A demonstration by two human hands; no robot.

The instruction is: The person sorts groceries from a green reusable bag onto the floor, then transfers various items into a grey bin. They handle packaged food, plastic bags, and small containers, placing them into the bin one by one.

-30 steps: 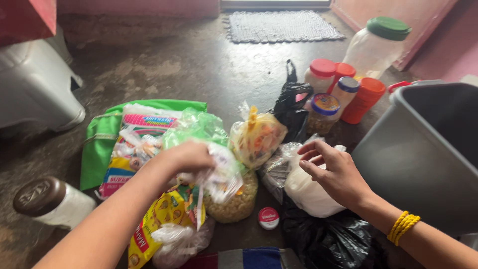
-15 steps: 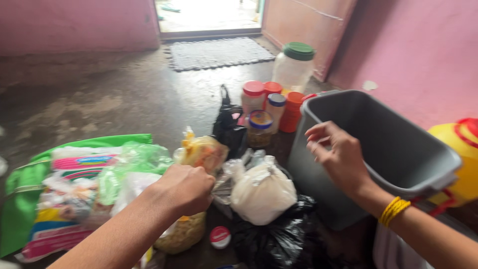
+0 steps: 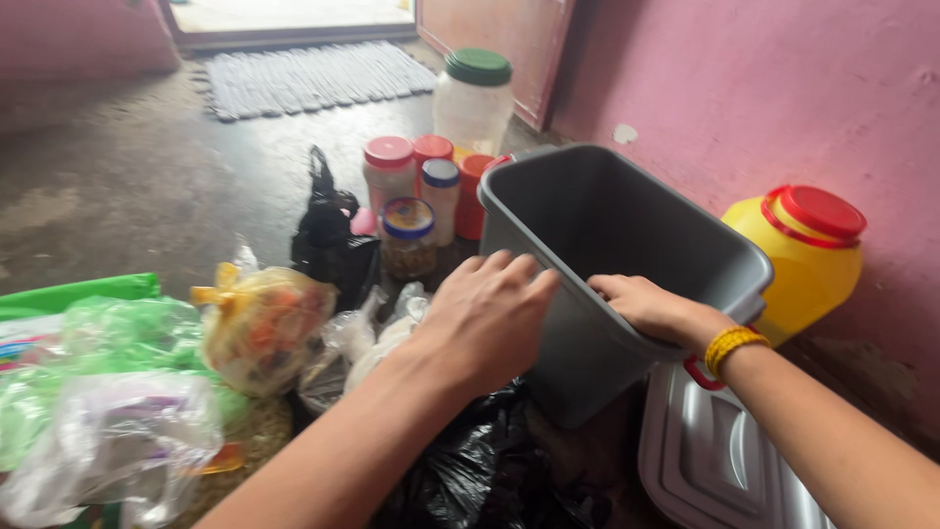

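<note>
My left hand point(image 3: 487, 318) rests open, fingers flat against the near rim of the grey bin point(image 3: 597, 245) at the centre right of the frame. My right hand point(image 3: 651, 306) curls over the same rim beside it, gripping the edge. The bin stands on the floor, jars point(image 3: 411, 186) just behind it, a yellow container point(image 3: 803, 257) at right.

A yellow jar point(image 3: 798, 257) stands by lidded jars point(image 3: 421, 196) and tied food bags point(image 3: 259, 328).
</note>
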